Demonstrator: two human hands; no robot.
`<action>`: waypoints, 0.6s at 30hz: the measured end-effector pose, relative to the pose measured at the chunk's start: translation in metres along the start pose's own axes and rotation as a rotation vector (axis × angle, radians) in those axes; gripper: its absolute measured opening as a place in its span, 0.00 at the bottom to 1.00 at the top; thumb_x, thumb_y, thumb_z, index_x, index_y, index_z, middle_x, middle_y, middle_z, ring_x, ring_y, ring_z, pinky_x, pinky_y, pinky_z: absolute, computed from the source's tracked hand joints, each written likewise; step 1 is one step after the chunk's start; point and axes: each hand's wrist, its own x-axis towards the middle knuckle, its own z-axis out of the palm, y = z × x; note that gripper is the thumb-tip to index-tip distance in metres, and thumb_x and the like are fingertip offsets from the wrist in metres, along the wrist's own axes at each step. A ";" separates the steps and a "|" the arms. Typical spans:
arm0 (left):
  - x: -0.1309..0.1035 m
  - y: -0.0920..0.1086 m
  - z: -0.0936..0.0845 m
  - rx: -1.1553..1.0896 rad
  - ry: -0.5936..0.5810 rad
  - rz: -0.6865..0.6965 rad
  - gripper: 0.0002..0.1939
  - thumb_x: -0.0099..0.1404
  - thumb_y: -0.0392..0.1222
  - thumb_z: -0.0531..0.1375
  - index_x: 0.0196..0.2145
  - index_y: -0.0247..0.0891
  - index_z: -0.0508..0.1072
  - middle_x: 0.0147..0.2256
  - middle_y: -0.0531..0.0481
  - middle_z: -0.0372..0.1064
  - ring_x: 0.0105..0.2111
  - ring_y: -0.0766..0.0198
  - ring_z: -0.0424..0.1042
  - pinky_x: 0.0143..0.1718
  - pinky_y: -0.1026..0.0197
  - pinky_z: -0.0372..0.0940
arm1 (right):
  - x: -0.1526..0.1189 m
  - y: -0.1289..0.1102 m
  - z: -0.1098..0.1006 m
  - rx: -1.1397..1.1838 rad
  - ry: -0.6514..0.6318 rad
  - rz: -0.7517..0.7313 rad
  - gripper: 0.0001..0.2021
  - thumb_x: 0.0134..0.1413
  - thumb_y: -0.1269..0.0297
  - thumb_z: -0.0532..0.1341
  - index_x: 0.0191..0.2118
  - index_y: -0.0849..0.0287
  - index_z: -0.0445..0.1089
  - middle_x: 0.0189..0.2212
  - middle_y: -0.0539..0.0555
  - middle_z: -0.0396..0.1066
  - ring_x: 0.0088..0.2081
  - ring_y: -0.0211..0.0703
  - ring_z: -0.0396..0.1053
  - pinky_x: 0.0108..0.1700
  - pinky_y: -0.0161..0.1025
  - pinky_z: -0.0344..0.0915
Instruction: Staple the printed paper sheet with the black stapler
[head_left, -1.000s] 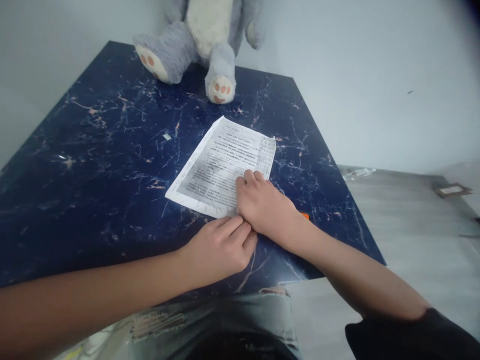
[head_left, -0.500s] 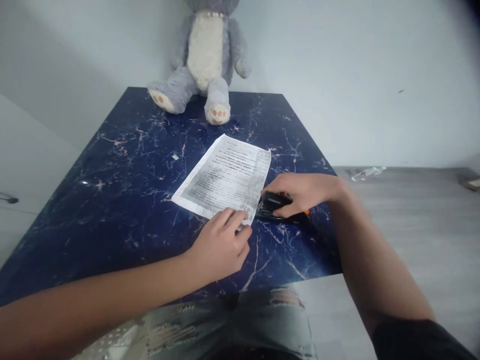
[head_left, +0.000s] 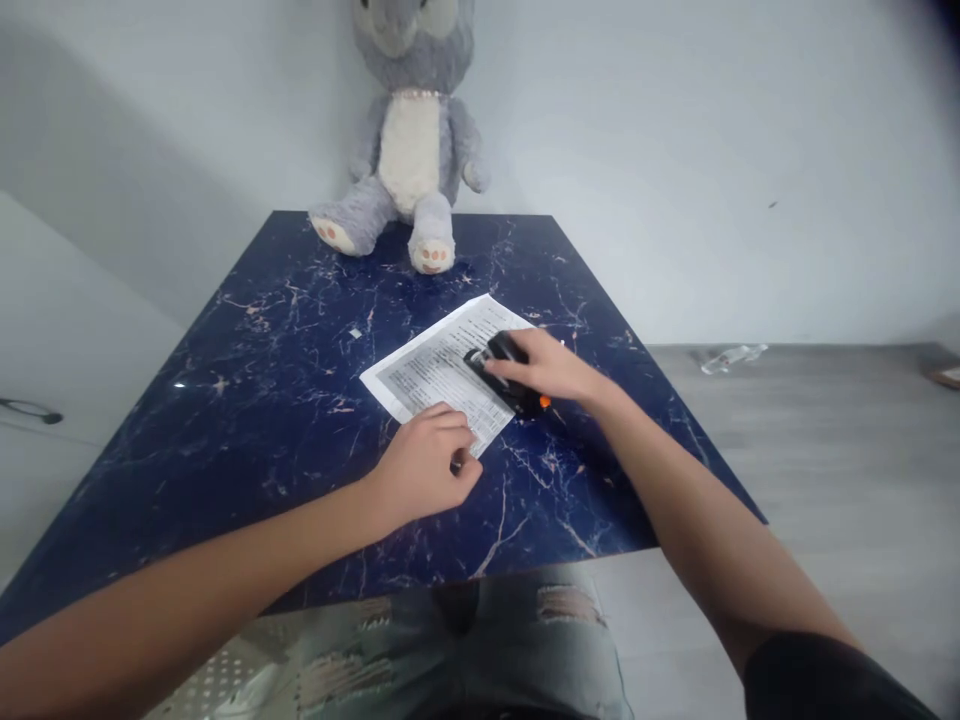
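A printed sheet of paper [head_left: 431,370] lies slantwise on the table, its long right side partly covered. My left hand [head_left: 431,460] rests over the near edge of the paper, fingers curled and thumb bent in to grip it there. Over the right part of the paper, my right hand [head_left: 547,365] is wrapped round a black stapler [head_left: 506,350]. An orange bit shows at the stapler's near right end. Its front end points up and left across the print, and whether paper sits between its jaws I cannot tell.
The dark blue marbled table [head_left: 300,440] stands against a pale wall. A grey plush toy [head_left: 409,150] sits at its far edge. A small white scrap [head_left: 355,333] lies left of the paper. On the floor to the right is a clear plastic item [head_left: 733,358].
My right hand has carried the stapler up and left, from beside the paper's right edge to over the print. The paper has turned a little. The view has tipped upward.
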 end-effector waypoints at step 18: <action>0.016 -0.041 -0.013 0.256 -0.101 -0.143 0.20 0.70 0.40 0.60 0.58 0.35 0.75 0.61 0.37 0.69 0.63 0.45 0.67 0.66 0.37 0.61 | 0.006 0.010 0.006 0.068 0.504 0.190 0.19 0.68 0.45 0.55 0.32 0.54 0.58 0.29 0.51 0.66 0.32 0.44 0.60 0.36 0.41 0.55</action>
